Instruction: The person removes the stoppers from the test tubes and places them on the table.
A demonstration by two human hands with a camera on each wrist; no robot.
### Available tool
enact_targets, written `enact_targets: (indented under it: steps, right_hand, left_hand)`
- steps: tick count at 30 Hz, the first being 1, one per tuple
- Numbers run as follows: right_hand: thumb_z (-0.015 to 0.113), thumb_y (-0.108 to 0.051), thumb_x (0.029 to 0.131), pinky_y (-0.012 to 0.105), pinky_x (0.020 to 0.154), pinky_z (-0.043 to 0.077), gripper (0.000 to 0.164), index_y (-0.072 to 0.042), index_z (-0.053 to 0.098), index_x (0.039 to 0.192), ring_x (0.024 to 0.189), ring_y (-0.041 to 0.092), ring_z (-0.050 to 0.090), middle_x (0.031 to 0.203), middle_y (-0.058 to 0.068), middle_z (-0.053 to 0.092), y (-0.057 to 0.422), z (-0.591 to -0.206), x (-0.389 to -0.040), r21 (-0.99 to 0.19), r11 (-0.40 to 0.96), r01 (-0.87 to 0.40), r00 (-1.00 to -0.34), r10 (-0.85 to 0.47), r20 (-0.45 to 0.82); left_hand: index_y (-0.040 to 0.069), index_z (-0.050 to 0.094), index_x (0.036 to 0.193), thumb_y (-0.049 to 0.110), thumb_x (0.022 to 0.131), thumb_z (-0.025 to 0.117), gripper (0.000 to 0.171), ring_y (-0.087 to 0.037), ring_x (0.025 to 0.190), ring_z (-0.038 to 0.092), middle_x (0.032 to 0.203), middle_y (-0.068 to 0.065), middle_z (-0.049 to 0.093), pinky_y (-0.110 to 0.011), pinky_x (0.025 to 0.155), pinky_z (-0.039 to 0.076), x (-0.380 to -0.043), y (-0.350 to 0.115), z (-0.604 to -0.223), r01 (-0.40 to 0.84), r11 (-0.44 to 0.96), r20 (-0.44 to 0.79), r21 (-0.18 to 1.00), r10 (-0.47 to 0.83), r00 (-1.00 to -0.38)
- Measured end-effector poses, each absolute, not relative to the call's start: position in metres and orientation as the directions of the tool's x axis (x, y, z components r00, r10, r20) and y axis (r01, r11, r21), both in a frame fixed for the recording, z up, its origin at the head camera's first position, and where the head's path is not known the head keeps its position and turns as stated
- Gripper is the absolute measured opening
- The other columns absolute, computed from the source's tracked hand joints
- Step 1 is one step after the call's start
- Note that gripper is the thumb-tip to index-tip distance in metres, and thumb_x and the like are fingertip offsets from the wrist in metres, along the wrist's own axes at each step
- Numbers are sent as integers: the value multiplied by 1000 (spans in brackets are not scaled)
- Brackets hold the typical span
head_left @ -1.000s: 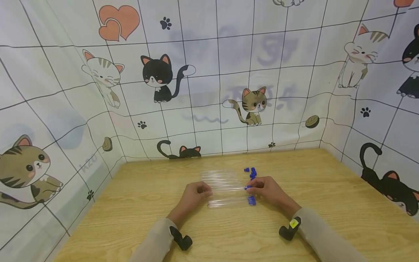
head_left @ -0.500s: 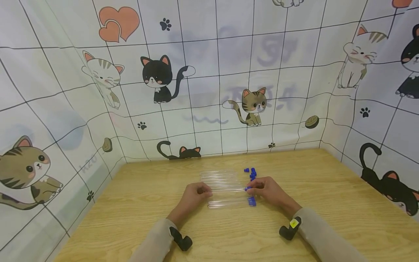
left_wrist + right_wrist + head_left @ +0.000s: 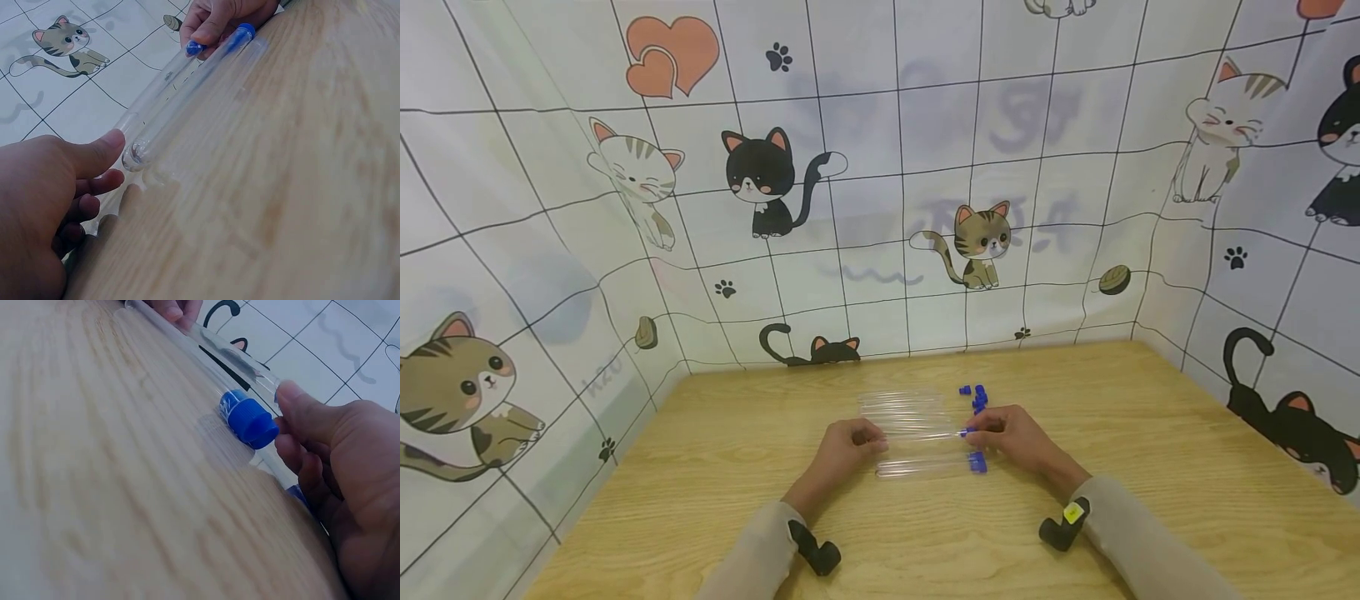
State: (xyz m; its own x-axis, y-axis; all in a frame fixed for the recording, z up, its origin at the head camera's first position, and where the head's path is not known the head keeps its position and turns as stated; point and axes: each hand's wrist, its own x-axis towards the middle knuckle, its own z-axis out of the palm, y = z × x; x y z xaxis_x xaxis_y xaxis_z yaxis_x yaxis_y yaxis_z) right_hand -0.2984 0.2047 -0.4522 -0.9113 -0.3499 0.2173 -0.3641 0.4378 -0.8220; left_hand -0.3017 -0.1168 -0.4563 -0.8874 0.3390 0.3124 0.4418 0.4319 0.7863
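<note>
In the head view, a clear test tube [image 3: 925,437] runs level between both hands over the wooden table [image 3: 850,542]. My left hand [image 3: 846,446] pinches its left end between thumb and fingers. At the right end my right hand [image 3: 1015,437] pinches a small blue cap [image 3: 195,47], which sits at the tube's mouth and is mostly covered by the fingertips. Nearer to me lie clear tubes [image 3: 917,469] with blue caps [image 3: 977,462] at their right ends. The right wrist view shows one such ribbed blue cap [image 3: 250,422] close up, beside my right fingers.
Just behind the hands, several clear tubes [image 3: 902,408] without caps lie side by side. Loose blue caps [image 3: 980,397] are scattered to their right, partly behind my right hand. A cat-printed white sheet [image 3: 865,208] stands round the table's back and sides.
</note>
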Motion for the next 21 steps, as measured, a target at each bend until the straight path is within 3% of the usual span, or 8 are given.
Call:
enact_targets:
  steps: [13,21]
  right_hand:
    - [74,-28,84,26,59,46,11,-18,73,90,73,15,58,84,-5,68,198,-455,-298,-786,507,-354,-934,-240,266]
    - [75,-26,83,26,64,47,10,-17,73,88,76,13,59,84,-6,68,196,-456,-298,-768,523,-371,-928,-226,294]
  left_hand:
    - [14,72,87,20,84,75,7,-10,70,55,82,6,65,-26,63,45,-302,-117,-456,464,448,328,764,350,-877]
    - [13,72,87,19,83,76,9,-10,68,54,79,4,64,-26,62,45,-302,-117,-457,453,429,316,781,353,-881]
